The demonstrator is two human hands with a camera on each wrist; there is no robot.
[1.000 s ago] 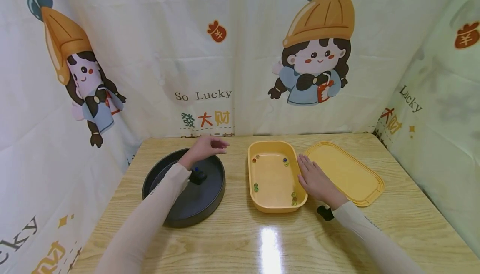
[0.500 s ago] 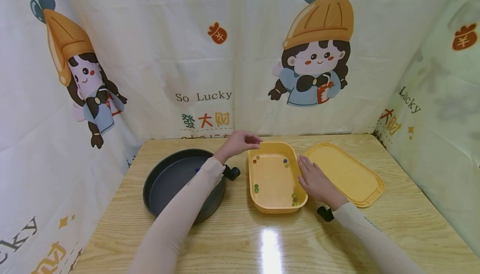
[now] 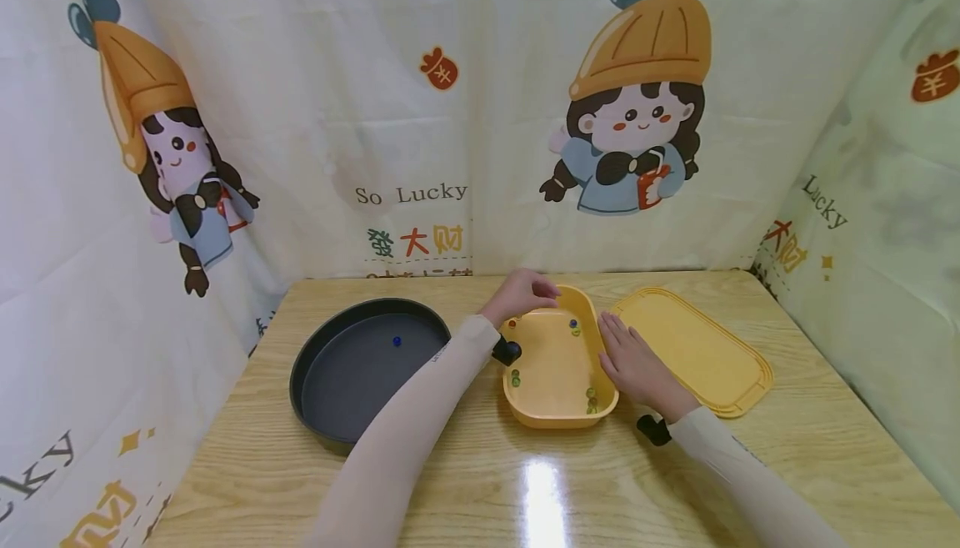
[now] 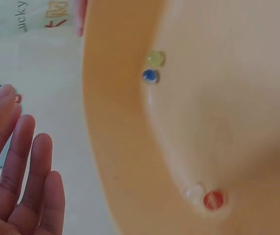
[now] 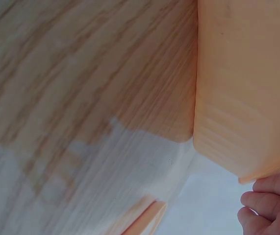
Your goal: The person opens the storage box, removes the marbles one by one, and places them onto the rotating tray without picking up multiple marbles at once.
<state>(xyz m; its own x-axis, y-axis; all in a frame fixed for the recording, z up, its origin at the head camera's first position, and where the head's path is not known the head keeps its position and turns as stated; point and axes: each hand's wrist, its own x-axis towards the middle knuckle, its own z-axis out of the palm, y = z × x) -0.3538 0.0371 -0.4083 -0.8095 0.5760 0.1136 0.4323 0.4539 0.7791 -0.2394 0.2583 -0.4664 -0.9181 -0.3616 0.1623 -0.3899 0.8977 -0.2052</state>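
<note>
Yellow box [image 3: 555,364]; right fingers [image 3: 618,338] touch edge

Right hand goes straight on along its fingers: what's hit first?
The right hand would likely meet the yellow tub first, at the rim by its fingertips; whether they touch now is unclear.

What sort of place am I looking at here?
Probably a screened-off tabletop workspace: cartoon-printed cloth hangs along the far, left and right sides of a wood-grain table, which bears a round black pan and a yellow tub holding marbles.
</note>
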